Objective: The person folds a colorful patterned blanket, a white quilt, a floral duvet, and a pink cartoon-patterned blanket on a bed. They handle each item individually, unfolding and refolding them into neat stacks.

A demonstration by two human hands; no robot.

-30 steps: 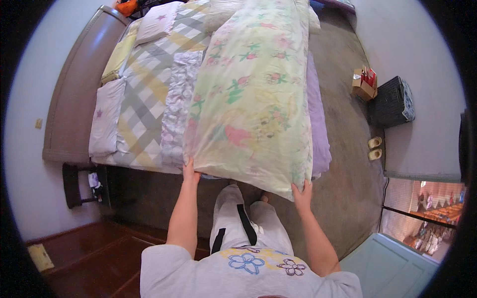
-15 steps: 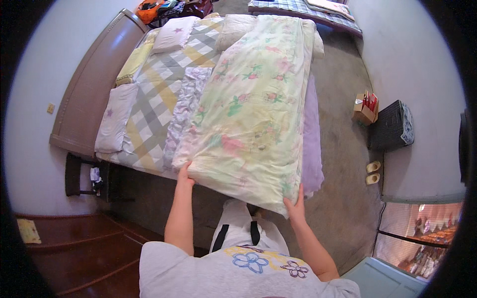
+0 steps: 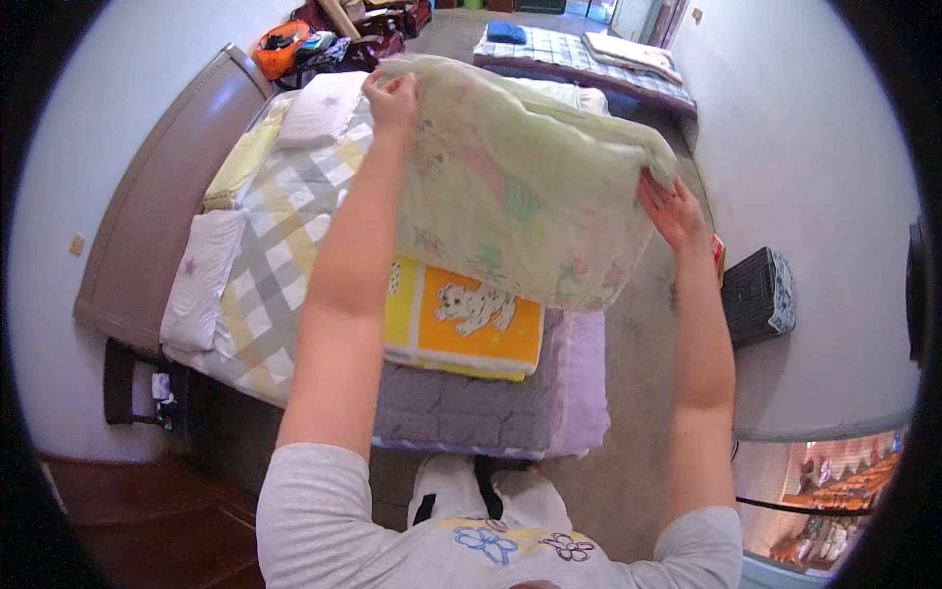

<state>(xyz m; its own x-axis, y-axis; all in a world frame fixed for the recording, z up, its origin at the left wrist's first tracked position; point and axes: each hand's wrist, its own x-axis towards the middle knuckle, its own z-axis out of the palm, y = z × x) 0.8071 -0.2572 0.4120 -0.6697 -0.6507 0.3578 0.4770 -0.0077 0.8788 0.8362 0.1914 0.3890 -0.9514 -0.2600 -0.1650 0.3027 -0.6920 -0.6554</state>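
Both arms stretch out ahead of me, lifting the near edge of a pale green floral quilt (image 3: 520,187) above the bed. At its left corner my left hand (image 3: 395,98) is closed on the fabric, and my right hand (image 3: 675,208) grips the right corner, a little lower. The quilt hangs down between them. Under it shows a folded yellow and orange blanket (image 3: 525,339) with a cartoon dog on it. That lies on a grey-purple quilted pad (image 3: 442,407) at the bed's near right, with a lilac sheet (image 3: 586,393) along the side. The quilt hides the bed behind it.
Left of the quilt, a checked bedspread (image 3: 285,231) and pillows (image 3: 324,106) lie against the brown headboard (image 3: 167,206). A black stool (image 3: 123,378) stands at lower left. By the right wall is a dark basket (image 3: 756,294). Another bed (image 3: 559,54) stands at the far end.
Both hands have risen and reached forward with the quilt's near edge, pulling it off the bed surface. The dog blanket and the grey-purple pad are now uncovered.
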